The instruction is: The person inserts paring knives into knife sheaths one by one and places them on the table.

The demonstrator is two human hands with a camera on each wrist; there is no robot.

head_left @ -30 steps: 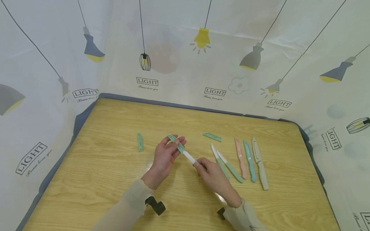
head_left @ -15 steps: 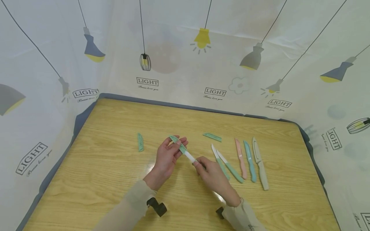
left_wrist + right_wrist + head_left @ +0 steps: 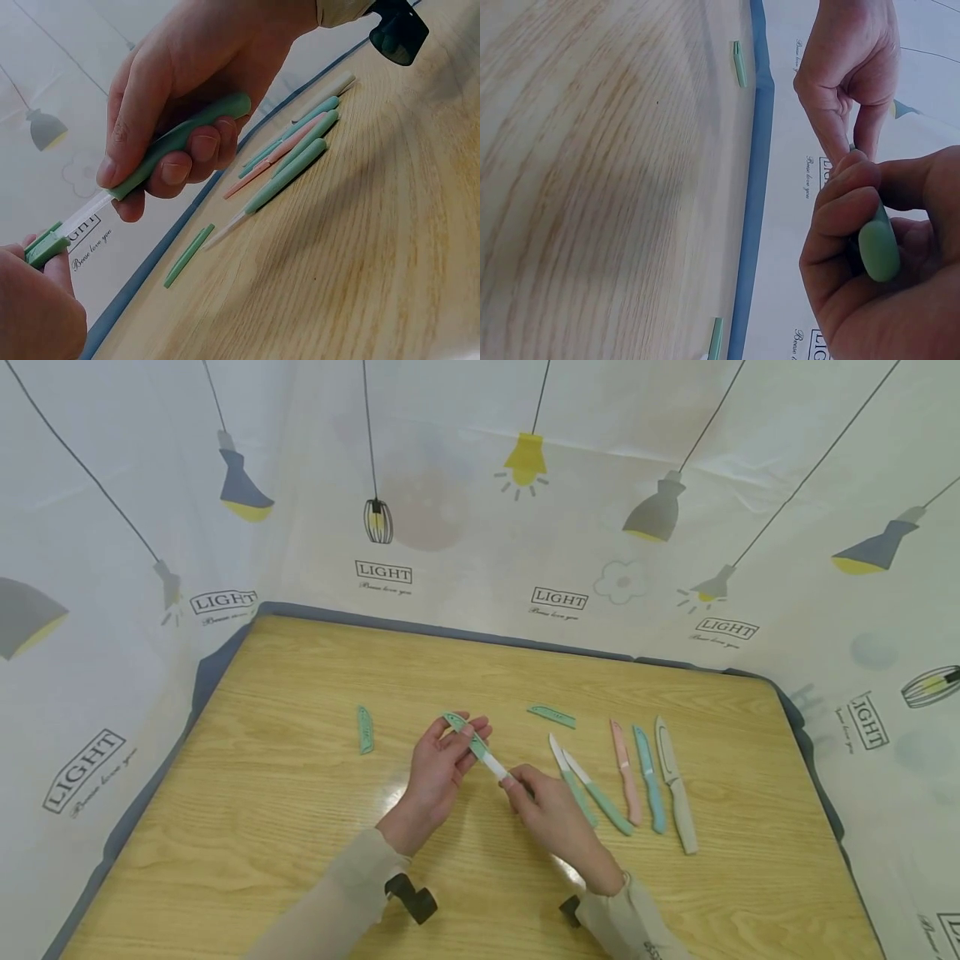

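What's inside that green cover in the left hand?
The white blade runs partly into the green cover; its bare stretch shows near the right hand. The tip is covered, so how deep it sits can't be seen.

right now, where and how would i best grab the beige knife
Probably by the middle of its handle, coming from the near right side. The beige knife lies with its handle toward the person and its tip away, and the blue knife lies close along its left.
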